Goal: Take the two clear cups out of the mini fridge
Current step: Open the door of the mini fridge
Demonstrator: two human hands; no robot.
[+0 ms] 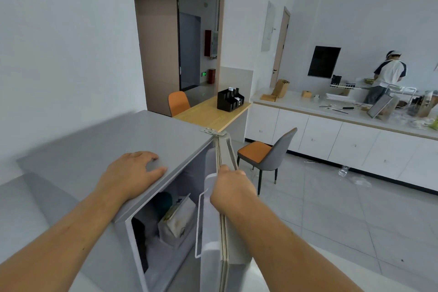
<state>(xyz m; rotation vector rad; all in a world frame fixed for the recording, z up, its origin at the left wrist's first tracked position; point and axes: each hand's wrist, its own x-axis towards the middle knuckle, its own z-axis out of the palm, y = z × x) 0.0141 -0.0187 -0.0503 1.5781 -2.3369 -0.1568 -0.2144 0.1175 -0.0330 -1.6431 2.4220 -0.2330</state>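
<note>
The grey mini fridge (99, 144) stands below me with its door (227, 232) swung open to the right. My left hand (129, 174) lies flat on the fridge top near its front edge, fingers spread. My right hand (231, 188) is closed around the top edge of the open door. Inside I see a white packet with printed labels (177, 218), a dark teal round object (163, 200) behind it and a dark shape (139, 232) at the left. No clear cups show from this angle; much of the interior is hidden.
A grey chair with an orange seat (267, 156) stands just right of the door. A wooden table (211, 112) with a black organiser (230, 99) sits behind the fridge. A person (385, 76) works at the long white counter (331, 111) on the right.
</note>
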